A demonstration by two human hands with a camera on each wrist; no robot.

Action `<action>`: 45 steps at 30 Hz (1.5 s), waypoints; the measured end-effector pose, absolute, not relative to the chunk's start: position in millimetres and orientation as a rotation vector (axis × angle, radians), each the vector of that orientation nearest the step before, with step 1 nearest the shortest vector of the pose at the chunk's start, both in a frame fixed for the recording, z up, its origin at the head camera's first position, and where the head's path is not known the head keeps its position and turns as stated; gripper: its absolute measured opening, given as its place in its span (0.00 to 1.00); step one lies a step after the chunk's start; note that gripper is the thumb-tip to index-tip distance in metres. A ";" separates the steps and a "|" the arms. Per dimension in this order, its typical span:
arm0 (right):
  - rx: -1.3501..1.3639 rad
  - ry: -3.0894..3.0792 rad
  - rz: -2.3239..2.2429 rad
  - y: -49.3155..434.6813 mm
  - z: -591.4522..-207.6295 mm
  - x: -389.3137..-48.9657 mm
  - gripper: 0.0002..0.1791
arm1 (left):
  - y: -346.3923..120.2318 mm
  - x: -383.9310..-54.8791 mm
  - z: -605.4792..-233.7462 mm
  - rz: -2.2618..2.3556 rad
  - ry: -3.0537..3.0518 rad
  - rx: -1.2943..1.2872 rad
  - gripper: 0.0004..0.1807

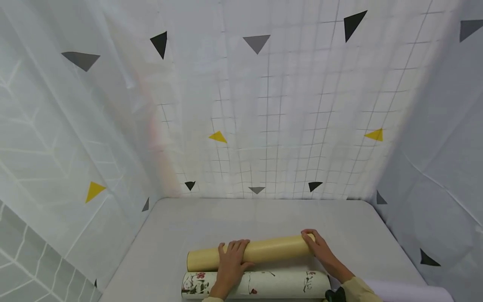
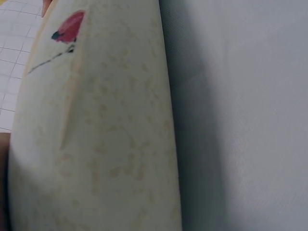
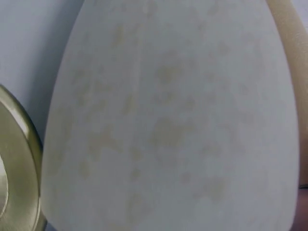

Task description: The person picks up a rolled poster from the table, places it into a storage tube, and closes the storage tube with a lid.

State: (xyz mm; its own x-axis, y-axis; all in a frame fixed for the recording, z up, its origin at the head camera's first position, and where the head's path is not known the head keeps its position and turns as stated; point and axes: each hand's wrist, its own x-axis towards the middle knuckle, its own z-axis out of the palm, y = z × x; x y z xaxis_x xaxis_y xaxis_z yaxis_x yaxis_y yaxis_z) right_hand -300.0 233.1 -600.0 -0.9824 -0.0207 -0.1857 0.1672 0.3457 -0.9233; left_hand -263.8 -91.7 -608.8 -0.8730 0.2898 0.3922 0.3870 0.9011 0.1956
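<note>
A yellow roll (image 1: 275,249), which looks like wallpaper, lies slightly slanted across the table in the head view. My left hand (image 1: 231,264) lies over its left part, fingers across the top and thumb on the near side. At its right end my right hand (image 1: 322,251) grips the rim. Nearer to me lies a white roll with flowers (image 1: 281,283), under my left wrist. Its pale mottled surface, with a red blossom, fills much of the left wrist view (image 2: 115,106). A pale patterned roll surface (image 3: 168,120) fills most of the right wrist view.
A plain white roll (image 1: 411,291) lies at the front right. In the right wrist view a round gold-coloured thing (image 3: 24,159) shows at the left edge. The white table (image 1: 215,214) is bounded by sheet-covered walls (image 1: 249,109) at the back and both sides.
</note>
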 end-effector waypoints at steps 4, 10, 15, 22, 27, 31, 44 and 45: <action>0.123 2.457 -1.643 233.1 -600.0 -297.2 0.31 | -92.5 -265.9 -609.3 -0.365 -2.740 -0.502 0.38; 0.043 2.442 -1.639 234.3 -597.8 -293.9 0.41 | -94.3 -268.9 -609.0 -0.381 -2.798 -0.490 0.39; 0.017 2.456 -1.639 234.7 -597.1 -294.1 0.36 | -94.5 -271.1 -607.0 -0.422 -2.807 -0.495 0.38; 0.052 2.500 -1.565 230.5 -605.2 -300.2 0.31 | -94.4 -274.8 -608.8 -0.474 -2.849 -0.491 0.38; 0.041 2.554 -1.496 227.1 -608.2 -303.1 0.32 | -94.5 -277.8 -610.3 -0.500 -2.854 -0.494 0.39; -0.010 2.552 -1.486 228.8 -606.6 -302.1 0.33 | -94.4 -278.3 -611.2 -0.537 -2.837 -0.497 0.39; -0.161 2.794 -1.370 223.6 -607.6 -296.0 0.26 | -90.3 -279.3 -612.2 -0.607 -2.795 -0.463 0.34; -0.189 2.824 -1.363 223.2 -608.5 -294.9 0.26 | -89.8 -279.8 -612.7 -0.598 -2.797 -0.458 0.34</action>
State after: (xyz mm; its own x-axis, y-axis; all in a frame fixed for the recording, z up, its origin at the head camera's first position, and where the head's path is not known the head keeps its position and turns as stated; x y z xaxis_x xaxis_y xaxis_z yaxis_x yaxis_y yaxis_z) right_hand -294.9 223.2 -608.5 -0.9927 -0.1083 0.0525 -0.1085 0.6163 -0.7800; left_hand -279.8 -89.8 -612.7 -0.9209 0.2506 0.2985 0.3508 0.8669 0.3541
